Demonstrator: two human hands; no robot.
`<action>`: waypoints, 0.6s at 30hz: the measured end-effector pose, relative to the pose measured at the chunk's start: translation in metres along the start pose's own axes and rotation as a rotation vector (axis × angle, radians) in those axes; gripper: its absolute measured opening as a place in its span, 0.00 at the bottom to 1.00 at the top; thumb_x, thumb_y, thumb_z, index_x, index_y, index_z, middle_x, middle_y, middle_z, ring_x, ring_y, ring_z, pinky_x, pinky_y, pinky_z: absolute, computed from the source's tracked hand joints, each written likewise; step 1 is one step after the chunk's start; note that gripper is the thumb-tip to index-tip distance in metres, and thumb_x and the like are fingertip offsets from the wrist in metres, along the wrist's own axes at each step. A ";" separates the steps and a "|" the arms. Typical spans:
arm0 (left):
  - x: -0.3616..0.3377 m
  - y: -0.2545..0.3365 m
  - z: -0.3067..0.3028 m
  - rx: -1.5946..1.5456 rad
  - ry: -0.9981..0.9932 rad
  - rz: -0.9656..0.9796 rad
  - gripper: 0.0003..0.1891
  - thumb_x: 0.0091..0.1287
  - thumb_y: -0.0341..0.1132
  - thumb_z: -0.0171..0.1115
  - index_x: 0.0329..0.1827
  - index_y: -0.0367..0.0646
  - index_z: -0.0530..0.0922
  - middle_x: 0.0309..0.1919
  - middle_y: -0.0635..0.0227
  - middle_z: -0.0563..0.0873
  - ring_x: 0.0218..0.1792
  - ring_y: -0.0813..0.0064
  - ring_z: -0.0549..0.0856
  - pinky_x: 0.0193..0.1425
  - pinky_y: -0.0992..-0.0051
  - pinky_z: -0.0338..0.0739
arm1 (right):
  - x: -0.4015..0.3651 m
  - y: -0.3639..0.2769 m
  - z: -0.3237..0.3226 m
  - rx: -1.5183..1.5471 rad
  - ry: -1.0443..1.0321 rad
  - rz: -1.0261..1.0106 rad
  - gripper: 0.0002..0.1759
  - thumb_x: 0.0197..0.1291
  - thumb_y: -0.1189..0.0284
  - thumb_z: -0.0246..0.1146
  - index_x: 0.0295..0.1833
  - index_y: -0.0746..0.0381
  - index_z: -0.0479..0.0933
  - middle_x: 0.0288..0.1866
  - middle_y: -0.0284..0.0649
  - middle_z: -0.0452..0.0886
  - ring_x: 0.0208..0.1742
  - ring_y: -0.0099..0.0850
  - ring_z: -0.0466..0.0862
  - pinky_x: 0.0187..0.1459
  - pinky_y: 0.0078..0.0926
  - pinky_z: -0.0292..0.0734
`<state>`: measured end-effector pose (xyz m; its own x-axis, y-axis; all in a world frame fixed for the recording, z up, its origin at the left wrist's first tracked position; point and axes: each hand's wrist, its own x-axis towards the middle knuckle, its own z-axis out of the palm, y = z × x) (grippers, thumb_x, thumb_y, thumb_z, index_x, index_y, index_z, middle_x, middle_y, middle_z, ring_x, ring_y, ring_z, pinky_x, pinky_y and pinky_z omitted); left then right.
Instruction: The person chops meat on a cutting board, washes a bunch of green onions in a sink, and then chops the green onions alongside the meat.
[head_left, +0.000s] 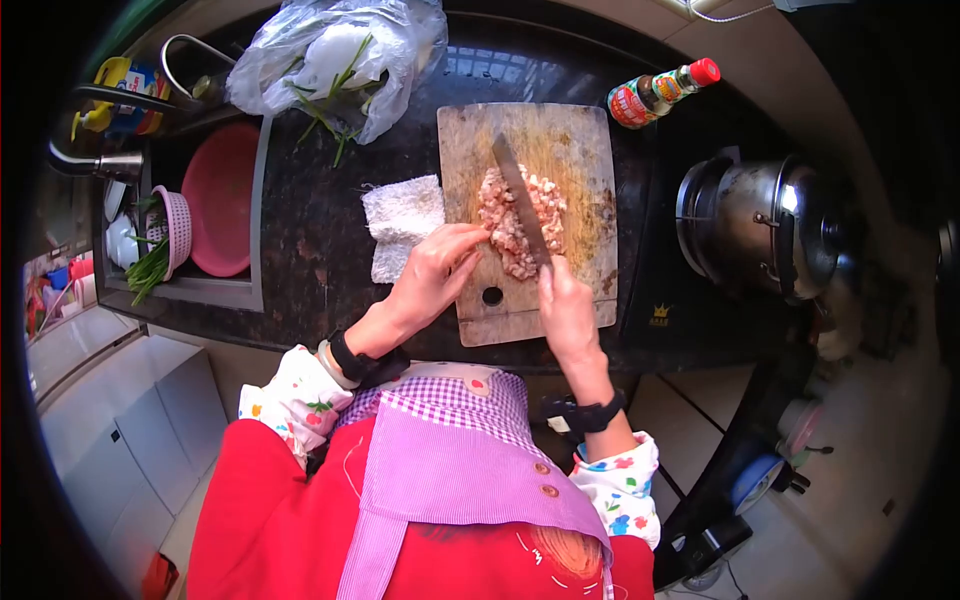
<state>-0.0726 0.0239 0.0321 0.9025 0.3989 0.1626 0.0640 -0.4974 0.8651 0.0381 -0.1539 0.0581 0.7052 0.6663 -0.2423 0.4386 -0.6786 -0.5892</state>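
Observation:
Chopped pinkish meat (pixel 497 205) lies in a pile on a worn wooden cutting board (pixel 465 150). A cleaver or knife, its dark blade (pixel 522 198) seen nearly edge-on, crosses the pile at a slant. My right hand (pixel 568 308) is closed round its handle, which the fingers hide. At the left edge of the meat is my left hand (pixel 436 272), its fingers bent and pressed together at the tips; whether a bit of meat is between them is too small to tell. A white folded cloth (pixel 405 215) lies just left of the board, beside that hand.
Behind the cloth, a plastic bag (pixel 330 60) with green stalks sits on the dark counter. The sink at left holds a pink basin (pixel 222 200) and a small basket (pixel 176 230) with greens. A red-capped bottle (pixel 660 92) and a steel pot (pixel 745 225) are at right.

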 end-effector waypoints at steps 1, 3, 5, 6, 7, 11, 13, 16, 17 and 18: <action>0.002 0.001 -0.004 0.003 0.002 0.001 0.15 0.60 0.21 0.62 0.51 0.34 0.79 0.47 0.52 0.84 0.49 0.54 0.84 0.54 0.66 0.78 | 0.002 -0.003 -0.012 0.101 -0.026 0.015 0.12 0.68 0.74 0.56 0.55 0.66 0.73 0.35 0.59 0.81 0.38 0.58 0.82 0.36 0.46 0.77; 0.002 0.003 -0.012 0.052 0.086 0.036 0.14 0.62 0.21 0.63 0.51 0.37 0.81 0.46 0.56 0.86 0.48 0.62 0.85 0.48 0.71 0.79 | -0.001 -0.006 -0.031 0.219 0.016 -0.068 0.14 0.66 0.75 0.59 0.56 0.67 0.74 0.41 0.57 0.82 0.43 0.57 0.82 0.40 0.41 0.79; 0.002 0.003 -0.020 0.020 0.119 -0.042 0.12 0.63 0.22 0.63 0.50 0.37 0.82 0.46 0.57 0.86 0.47 0.65 0.86 0.47 0.73 0.79 | -0.012 0.006 -0.043 0.168 0.081 -0.262 0.18 0.63 0.76 0.62 0.59 0.66 0.74 0.43 0.54 0.82 0.43 0.52 0.84 0.41 0.40 0.80; 0.003 0.003 -0.024 -0.011 0.155 -0.113 0.11 0.64 0.22 0.63 0.49 0.37 0.83 0.45 0.58 0.87 0.46 0.69 0.86 0.45 0.76 0.79 | -0.018 0.010 -0.051 0.109 0.082 -0.322 0.20 0.62 0.76 0.63 0.60 0.65 0.74 0.40 0.51 0.82 0.40 0.50 0.84 0.41 0.39 0.80; 0.005 0.004 -0.029 -0.027 0.188 -0.170 0.11 0.65 0.24 0.63 0.49 0.37 0.83 0.45 0.59 0.87 0.44 0.74 0.85 0.43 0.79 0.78 | -0.025 0.015 -0.056 0.106 0.083 -0.322 0.20 0.62 0.76 0.63 0.60 0.65 0.74 0.40 0.51 0.82 0.40 0.50 0.84 0.41 0.39 0.80; 0.011 0.000 -0.047 -0.001 0.259 -0.206 0.11 0.65 0.24 0.63 0.50 0.37 0.83 0.44 0.62 0.87 0.39 0.78 0.83 0.43 0.79 0.77 | -0.043 0.056 -0.062 -0.269 -0.175 -0.470 0.27 0.54 0.76 0.67 0.62 0.59 0.75 0.26 0.39 0.71 0.29 0.36 0.80 0.32 0.32 0.78; 0.012 0.000 -0.052 0.006 0.277 -0.205 0.11 0.65 0.24 0.63 0.50 0.37 0.83 0.44 0.62 0.87 0.39 0.78 0.83 0.43 0.79 0.77 | -0.042 0.082 -0.056 -0.323 -0.201 -0.631 0.32 0.49 0.75 0.69 0.63 0.55 0.76 0.23 0.34 0.64 0.24 0.29 0.75 0.27 0.29 0.73; 0.008 -0.002 -0.055 0.028 0.291 -0.210 0.11 0.66 0.25 0.63 0.50 0.37 0.83 0.45 0.62 0.86 0.39 0.79 0.83 0.43 0.80 0.77 | -0.022 0.093 -0.057 -0.417 -0.150 -0.707 0.32 0.48 0.75 0.69 0.63 0.54 0.76 0.24 0.33 0.65 0.24 0.29 0.75 0.27 0.29 0.73; 0.007 -0.001 -0.054 0.027 0.277 -0.226 0.11 0.66 0.25 0.63 0.51 0.37 0.83 0.45 0.62 0.86 0.39 0.78 0.83 0.43 0.80 0.76 | -0.009 0.093 -0.056 -0.418 -0.111 -0.733 0.32 0.47 0.75 0.68 0.63 0.53 0.76 0.24 0.33 0.65 0.24 0.29 0.75 0.26 0.29 0.72; 0.006 -0.001 -0.051 0.022 0.261 -0.242 0.11 0.66 0.25 0.63 0.51 0.37 0.83 0.46 0.62 0.86 0.39 0.78 0.83 0.43 0.80 0.76 | 0.005 0.090 -0.057 -0.451 -0.086 -0.754 0.30 0.49 0.75 0.67 0.62 0.52 0.77 0.24 0.33 0.66 0.24 0.29 0.75 0.26 0.29 0.72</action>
<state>-0.0895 0.0659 0.0569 0.7210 0.6892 0.0723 0.2745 -0.3798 0.8834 0.1125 -0.2295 0.0478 0.1032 0.9945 0.0204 0.9612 -0.0944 -0.2593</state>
